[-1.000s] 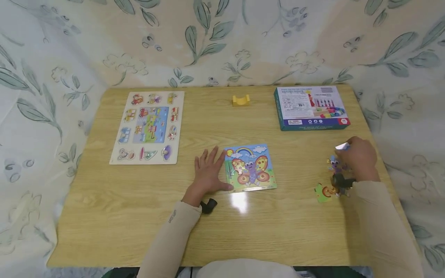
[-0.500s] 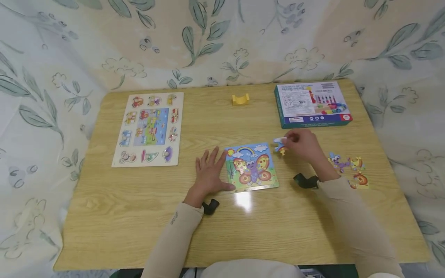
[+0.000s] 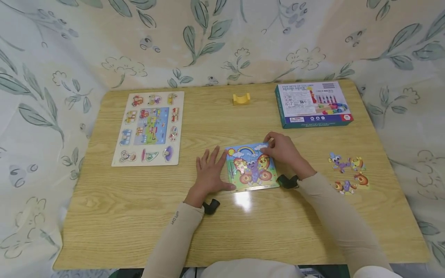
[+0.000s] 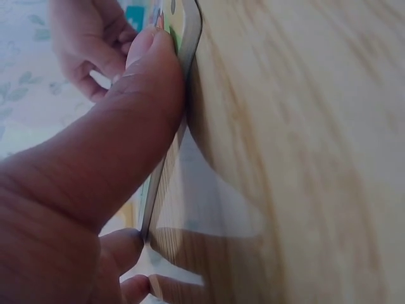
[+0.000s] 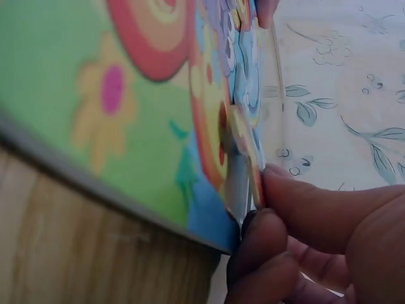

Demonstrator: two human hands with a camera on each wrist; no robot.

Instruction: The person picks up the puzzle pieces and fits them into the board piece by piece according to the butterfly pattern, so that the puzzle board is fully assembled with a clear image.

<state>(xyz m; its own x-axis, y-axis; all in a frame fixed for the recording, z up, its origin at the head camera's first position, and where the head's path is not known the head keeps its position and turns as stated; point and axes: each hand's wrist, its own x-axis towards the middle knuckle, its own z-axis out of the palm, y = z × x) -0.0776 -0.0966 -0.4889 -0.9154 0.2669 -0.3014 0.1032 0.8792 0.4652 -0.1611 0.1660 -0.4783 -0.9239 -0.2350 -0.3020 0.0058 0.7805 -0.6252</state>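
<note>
A square butterfly jigsaw board (image 3: 256, 188) lies at mid-table, with some pieces set in its left and upper parts. My left hand (image 3: 210, 177) spreads along its left side, fingers straight; in the left wrist view the thumb (image 4: 149, 69) rests on the board's edge. At the upper right corner, my right hand (image 3: 284, 151) pinches a puzzle piece (image 5: 254, 164) between thumb and finger. The right wrist view shows this piece tilted, its lower part against the board. Several loose puzzle pieces (image 3: 342, 165) lie to the right.
A white picture-puzzle board (image 3: 118, 154) lies at the back left. Near the far edge stand a yellow notched block (image 3: 241, 99) and, to its right, a boxed bead set (image 3: 314, 104). Patterned cloth (image 3: 208, 65) hangs behind the table.
My right hand has carried the puzzle piece leftward from the loose pieces to the board's upper right corner. The left hand stays in place beside the board.
</note>
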